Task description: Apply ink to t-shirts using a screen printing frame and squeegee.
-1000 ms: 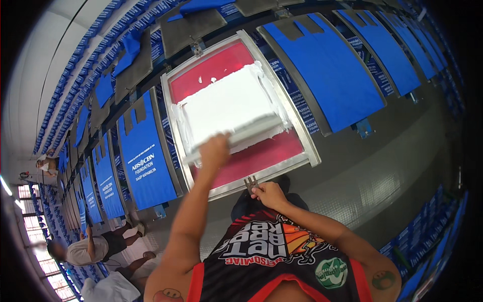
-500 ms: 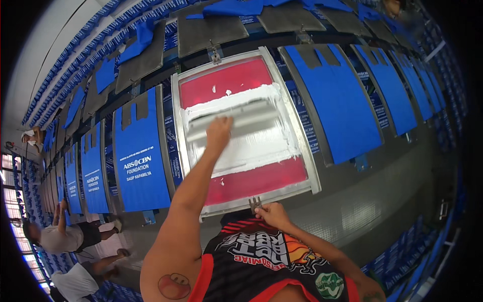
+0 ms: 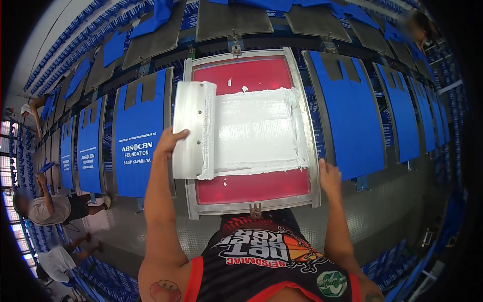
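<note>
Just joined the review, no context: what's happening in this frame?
A person is screen printing at a long table. Their left hand grips a wide metal squeegee at the left edge of a framed red screen, with white ink spread in a band across the mesh. Their right hand rests on the frame's right rail. Blue bags lie on pallets to both sides, some already printed in white. Other people work at the far left.

Blue bags (image 3: 138, 138) lie on grey boards (image 3: 231, 20) in rows along the long table (image 3: 392, 211). Two people (image 3: 48, 209) work at the far left.
</note>
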`<state>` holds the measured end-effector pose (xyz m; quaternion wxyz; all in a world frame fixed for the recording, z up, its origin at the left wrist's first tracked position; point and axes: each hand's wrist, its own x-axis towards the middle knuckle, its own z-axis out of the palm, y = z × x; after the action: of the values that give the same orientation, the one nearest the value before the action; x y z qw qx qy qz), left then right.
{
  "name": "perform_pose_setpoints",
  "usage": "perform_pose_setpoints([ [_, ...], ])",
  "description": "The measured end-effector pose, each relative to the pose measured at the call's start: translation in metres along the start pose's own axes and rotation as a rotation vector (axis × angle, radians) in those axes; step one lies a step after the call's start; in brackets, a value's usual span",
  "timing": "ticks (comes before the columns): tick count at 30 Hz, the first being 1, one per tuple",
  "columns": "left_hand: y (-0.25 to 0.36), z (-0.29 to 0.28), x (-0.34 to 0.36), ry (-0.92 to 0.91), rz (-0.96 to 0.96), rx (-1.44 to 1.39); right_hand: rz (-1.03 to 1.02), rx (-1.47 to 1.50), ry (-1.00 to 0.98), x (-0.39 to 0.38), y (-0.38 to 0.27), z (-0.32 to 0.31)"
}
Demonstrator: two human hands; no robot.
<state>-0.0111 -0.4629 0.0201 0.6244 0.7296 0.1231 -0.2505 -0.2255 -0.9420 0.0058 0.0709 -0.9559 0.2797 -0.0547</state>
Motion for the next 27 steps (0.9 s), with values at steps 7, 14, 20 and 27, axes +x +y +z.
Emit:
perform_pose_setpoints([
  [7, -0.001, 0.05, -0.032, 0.019, 0.149, -0.214, 0.49, 0.892, -0.449, -0.006, 0.033, -0.004],
  [14, 0.072, 0.253, -0.04, -0.059, 0.137, -0.157, 0.421, 1.001, -0.266, 0.053, 0.199, -0.079],
  [20, 0.094, 0.43, -0.006, -0.055, 0.11, -0.194, 0.391, 0.946, -0.299, 0.145, 0.342, -0.115],
  [27, 0.094, 0.44, -0.001, -0.055, 0.072, -0.224, 0.389, 0.952, -0.329, 0.172, 0.358, -0.087],
])
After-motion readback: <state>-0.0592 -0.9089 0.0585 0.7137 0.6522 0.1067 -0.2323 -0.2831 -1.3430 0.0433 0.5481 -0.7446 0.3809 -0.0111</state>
